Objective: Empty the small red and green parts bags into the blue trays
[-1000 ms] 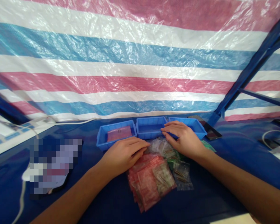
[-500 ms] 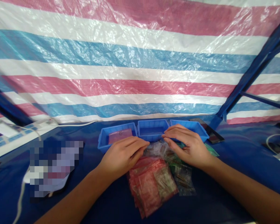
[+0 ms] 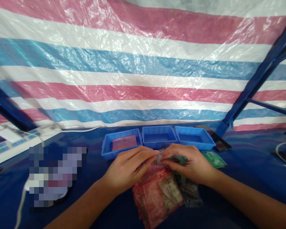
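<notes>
My left hand [image 3: 131, 165] and my right hand [image 3: 190, 162] meet over the middle of the table, both pinching a small clear plastic bag [image 3: 158, 159] between their fingertips. Something small and brownish shows inside that bag, too blurred to name. Just below the hands lies a stack of pink plastic bags [image 3: 152, 194], with a clear packet of small pieces on its right part. Partly under my right hand is another clear bag [image 3: 190, 192] holding thin metal-looking pieces. Green plastic bags [image 3: 213, 159] rest to the right of my right wrist.
Three blue bins stand in a row behind my hands: the left bin [image 3: 105, 152] holds a pink bag, beside the middle bin [image 3: 159, 141] and the right bin [image 3: 195, 145]. A dark phone-like slab [image 3: 219, 141] lies behind the right bin. A white cable [image 3: 20, 206] runs at left.
My hands have come together, and their fingertips now grip the small clear bag. My right hand has moved down and left, away from the bins. The view has tilted slightly upward.
</notes>
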Tool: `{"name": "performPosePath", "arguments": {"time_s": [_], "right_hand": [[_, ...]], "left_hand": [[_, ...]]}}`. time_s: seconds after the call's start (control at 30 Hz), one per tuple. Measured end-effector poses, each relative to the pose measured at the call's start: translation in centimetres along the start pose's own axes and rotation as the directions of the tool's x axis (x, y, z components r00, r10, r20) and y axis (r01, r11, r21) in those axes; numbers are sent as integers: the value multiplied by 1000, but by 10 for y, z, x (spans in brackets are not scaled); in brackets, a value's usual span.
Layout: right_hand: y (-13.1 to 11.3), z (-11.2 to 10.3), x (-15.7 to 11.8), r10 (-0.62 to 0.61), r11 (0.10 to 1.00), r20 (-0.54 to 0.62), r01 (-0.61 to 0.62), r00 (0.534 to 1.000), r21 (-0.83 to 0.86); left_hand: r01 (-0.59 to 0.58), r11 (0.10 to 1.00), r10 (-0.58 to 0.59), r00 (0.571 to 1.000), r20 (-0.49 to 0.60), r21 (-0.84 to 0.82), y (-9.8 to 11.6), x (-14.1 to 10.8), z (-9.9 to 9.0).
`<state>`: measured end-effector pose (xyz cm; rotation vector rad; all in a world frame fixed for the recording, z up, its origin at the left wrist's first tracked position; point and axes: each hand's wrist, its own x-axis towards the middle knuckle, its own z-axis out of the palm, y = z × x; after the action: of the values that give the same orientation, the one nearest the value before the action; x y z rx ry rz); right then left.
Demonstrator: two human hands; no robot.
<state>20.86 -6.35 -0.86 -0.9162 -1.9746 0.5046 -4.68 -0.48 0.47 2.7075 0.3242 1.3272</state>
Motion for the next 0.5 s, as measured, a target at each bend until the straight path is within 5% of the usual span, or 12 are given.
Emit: {"name": "performPosePath", "arguments": {"time_s": [0.5], "right_hand": [[5,6,1,174,977,-156,-151,972,151]], "left_hand": [[-18,998,14,997,73,63,0,3,-4]]}}
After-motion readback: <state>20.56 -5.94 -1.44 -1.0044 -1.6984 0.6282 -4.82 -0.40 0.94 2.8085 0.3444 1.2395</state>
